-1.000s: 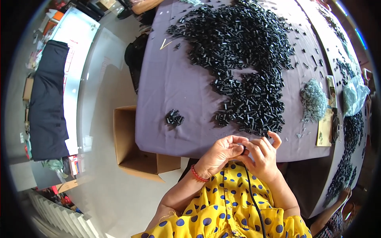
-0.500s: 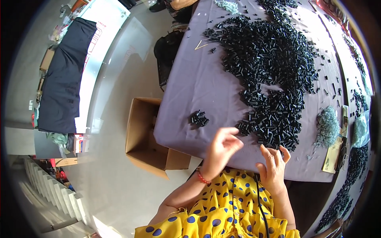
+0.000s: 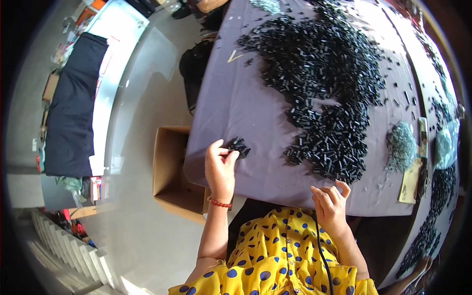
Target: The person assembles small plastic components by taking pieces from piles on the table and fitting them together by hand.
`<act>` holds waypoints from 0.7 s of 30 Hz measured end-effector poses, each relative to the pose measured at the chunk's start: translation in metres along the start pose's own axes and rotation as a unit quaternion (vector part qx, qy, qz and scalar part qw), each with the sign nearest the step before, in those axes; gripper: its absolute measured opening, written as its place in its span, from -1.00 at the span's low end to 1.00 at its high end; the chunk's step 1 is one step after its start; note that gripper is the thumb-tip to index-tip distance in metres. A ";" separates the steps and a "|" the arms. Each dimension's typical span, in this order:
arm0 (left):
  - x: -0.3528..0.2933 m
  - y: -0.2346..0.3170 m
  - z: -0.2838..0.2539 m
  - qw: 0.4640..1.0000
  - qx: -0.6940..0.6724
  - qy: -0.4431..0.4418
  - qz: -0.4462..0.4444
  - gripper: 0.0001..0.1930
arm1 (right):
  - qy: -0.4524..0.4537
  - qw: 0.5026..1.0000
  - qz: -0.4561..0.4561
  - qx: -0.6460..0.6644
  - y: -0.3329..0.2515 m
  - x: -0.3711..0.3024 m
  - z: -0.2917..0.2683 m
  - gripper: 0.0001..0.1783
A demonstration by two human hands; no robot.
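My left hand [image 3: 220, 169] reaches over the left part of the table with thumb and forefinger pinched together. A small black piece seems to be between them, right against a little heap of black plastic pieces [image 3: 240, 147]. By the table's near edge, my right hand [image 3: 332, 207] has its fingers bent but apart, and nothing shows in it. Just beyond that hand lies the near end of a large spread of short black plastic pieces [image 3: 339, 140].
On the right of the cloth-covered table [image 3: 236, 103] sit a heap of small clear-grey bits [image 3: 400, 146] and a yellowish card [image 3: 409, 184]. A cardboard box [image 3: 169, 167] stands below the left edge. A second table at far right carries black pieces and a plastic bag [image 3: 446, 147].
My left hand has moved left, from near the large spread to the little heap, and its fingers have closed into a pinch. The right hand has stayed by the near edge.
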State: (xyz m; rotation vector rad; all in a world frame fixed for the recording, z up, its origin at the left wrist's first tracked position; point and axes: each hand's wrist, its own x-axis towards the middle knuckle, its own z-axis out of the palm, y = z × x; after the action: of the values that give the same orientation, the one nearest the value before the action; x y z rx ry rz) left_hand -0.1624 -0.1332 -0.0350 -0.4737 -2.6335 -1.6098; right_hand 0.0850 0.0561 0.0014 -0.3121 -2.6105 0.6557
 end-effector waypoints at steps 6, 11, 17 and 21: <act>-0.013 0.024 0.004 0.997 0.063 0.019 0.044 -0.59 | -0.002 1.000 0.009 0.015 0.008 -0.005 -0.002 -0.63; -0.033 0.064 0.049 0.983 0.040 -0.135 0.115 -0.69 | -0.003 0.999 0.021 0.039 0.011 -0.012 -0.001 -0.64; -0.038 0.087 0.082 0.947 0.187 -0.179 0.190 -0.57 | 0.033 0.997 0.060 -0.031 0.010 -0.012 -0.010 -0.67; -0.047 0.086 0.092 0.947 0.157 -0.207 0.190 -0.64 | 0.047 0.987 0.129 -0.087 0.014 -0.014 -0.005 -0.62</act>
State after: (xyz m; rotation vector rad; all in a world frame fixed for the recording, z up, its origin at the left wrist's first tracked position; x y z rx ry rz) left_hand -0.0817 -0.0283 -0.0120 -1.3232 -2.7551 -1.0411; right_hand 0.1013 0.0652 -0.0066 -0.7273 -2.5629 0.4808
